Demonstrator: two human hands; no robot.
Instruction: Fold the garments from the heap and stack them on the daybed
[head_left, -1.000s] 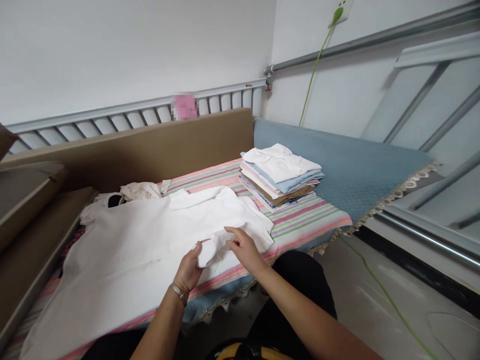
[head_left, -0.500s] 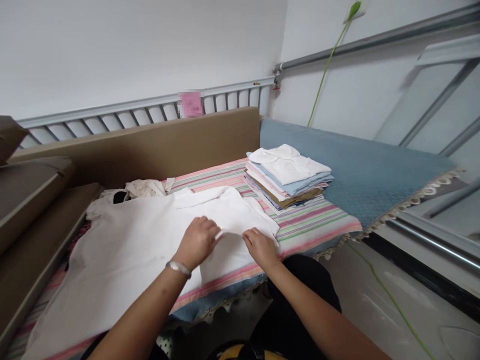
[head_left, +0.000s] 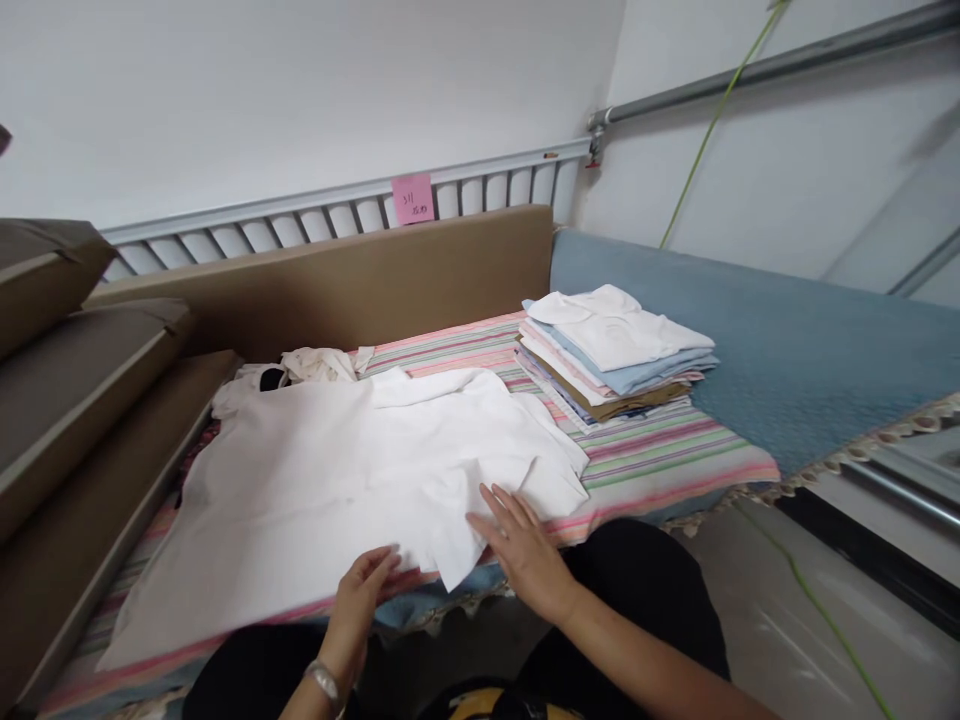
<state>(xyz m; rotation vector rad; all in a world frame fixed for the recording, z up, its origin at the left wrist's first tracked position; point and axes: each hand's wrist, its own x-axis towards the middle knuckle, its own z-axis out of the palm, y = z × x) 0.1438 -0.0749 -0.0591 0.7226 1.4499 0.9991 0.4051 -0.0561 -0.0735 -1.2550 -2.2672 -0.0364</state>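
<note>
A white shirt (head_left: 300, 480) lies spread on a striped cloth, with its collar end to the right. One short sleeve (head_left: 450, 515) is folded over at the near side and its corner hangs toward the edge. My right hand (head_left: 525, 555) rests on that sleeve, fingers spread and touching the fabric. At the shirt's near edge is my left hand (head_left: 360, 595), wearing a silver bracelet (head_left: 322, 682). Its fingers are loosely bent with a gap at the tips, and I see no fabric gripped in them.
A stack of folded shirts (head_left: 615, 345) stands right of the white shirt on the striped cloth (head_left: 675, 450). Brown cushions (head_left: 90, 400) are piled at left. Crumpled cream cloth (head_left: 322, 365) lies behind. A pink note (head_left: 412, 200) hangs on the radiator (head_left: 300, 228).
Both hands have let go of the pinched fabric and moved lower, the left toward the near edge. The sleeve now lies folded over. The view has shifted left.
</note>
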